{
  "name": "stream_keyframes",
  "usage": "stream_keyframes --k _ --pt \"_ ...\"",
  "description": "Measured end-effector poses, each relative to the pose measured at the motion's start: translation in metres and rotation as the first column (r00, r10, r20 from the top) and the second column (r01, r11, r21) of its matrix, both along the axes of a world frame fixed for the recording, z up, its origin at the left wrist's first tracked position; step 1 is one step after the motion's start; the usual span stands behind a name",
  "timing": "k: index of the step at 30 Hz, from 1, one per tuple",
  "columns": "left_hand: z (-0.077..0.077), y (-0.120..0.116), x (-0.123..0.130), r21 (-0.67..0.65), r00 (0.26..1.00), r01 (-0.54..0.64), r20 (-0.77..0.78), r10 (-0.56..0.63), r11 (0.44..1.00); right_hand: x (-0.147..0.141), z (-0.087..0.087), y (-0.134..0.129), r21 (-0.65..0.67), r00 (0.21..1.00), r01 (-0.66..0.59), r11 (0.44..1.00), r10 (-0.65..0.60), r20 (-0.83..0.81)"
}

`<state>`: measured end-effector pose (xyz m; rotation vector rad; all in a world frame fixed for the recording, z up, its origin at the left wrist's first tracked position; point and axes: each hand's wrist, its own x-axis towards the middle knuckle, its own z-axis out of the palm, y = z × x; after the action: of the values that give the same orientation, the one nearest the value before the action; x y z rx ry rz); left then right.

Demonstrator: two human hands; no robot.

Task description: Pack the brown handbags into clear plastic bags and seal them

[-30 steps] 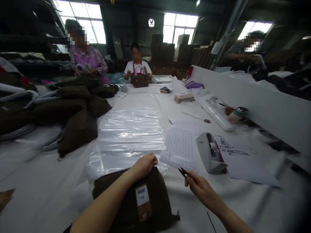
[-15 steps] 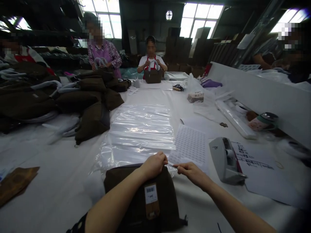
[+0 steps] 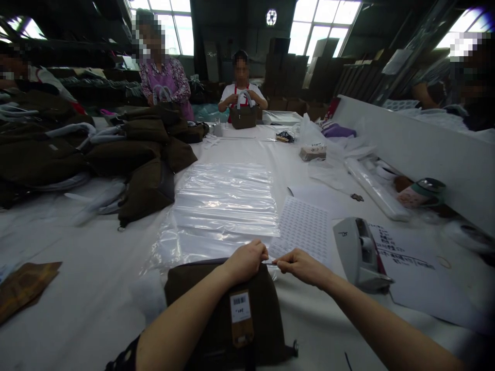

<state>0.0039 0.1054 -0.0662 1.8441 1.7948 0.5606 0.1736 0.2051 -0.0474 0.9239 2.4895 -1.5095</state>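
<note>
A dark brown handbag (image 3: 266, 314) lies before me, with a white barcode label (image 3: 240, 307) over a brown tag (image 3: 243, 332) on its upper face. My left hand (image 3: 249, 259) is closed in a pinch at the bag's far right corner, its forearm crossing the bag. What its fingertips hold is too small to make out. Just to the right, my right hand (image 3: 300, 265) is closed around a thin, shiny, narrow piece that points toward the left fingertips. Its exact kind cannot be told. A stack of clear plastic bags (image 3: 224, 206) lies just beyond the handbag.
Brown handbags (image 3: 143, 190) with wrapped handles are heaped at left. To the right are a tape dispenser (image 3: 353, 252), a printed sticker sheet (image 3: 303, 226), a handwritten paper (image 3: 421, 288) and a cup (image 3: 421, 192) beside a white partition (image 3: 417, 139). Several co-workers stand around; one holds a handbag (image 3: 243, 117).
My right hand has shifted slightly left and up, closer to the left fingertips, so less of the thin piece shows. The left hand and the handbag stay almost in place.
</note>
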Motion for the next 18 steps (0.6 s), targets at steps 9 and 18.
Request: stream_keyframes --k 9,18 --pt "-0.004 -0.001 0.001 0.013 1.0 -0.009 0.029 0.009 1.0 0.004 -0.006 -0.007 -0.22 0.991 0.107 0.97 -0.123 -0.06" --pt "0.055 -0.025 -0.001 0.201 0.963 -0.219 0.202 0.178 0.955 0.064 -0.01 0.007 -0.132 0.809 0.505 0.853 -0.521 -0.272"
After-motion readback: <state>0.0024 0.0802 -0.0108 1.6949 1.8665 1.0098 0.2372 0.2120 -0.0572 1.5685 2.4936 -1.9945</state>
